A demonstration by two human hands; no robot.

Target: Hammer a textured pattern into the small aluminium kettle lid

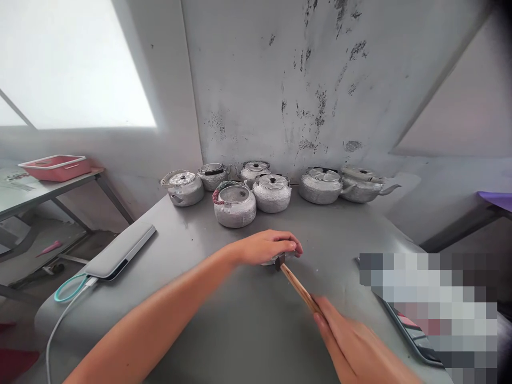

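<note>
My right hand (pixel 340 336) is closed round the wooden handle of a small hammer (pixel 298 285). The hammer's dark head is up against a silvery metal piece (pixel 269 263) on the table. Over that piece lies my left hand (pixel 272 246), its fingers curled down on the far side and holding it. Most of the piece is hidden by the hand, so its kind does not show. Beyond my hands stands a dented silver kettle (pixel 235 213) without a lid, its handle wrapped in coloured cord. Beside it is a lidded kettle (pixel 272 198).
More kettles (pixel 322 189) line the wall side of the grey table (pixel 240 330). A power bank (pixel 122 253) with a white cable lies at the left edge. On the right lies a phone-like device (pixel 416 336), partly pixelated. A pink basket (pixel 58 168) sits on another table.
</note>
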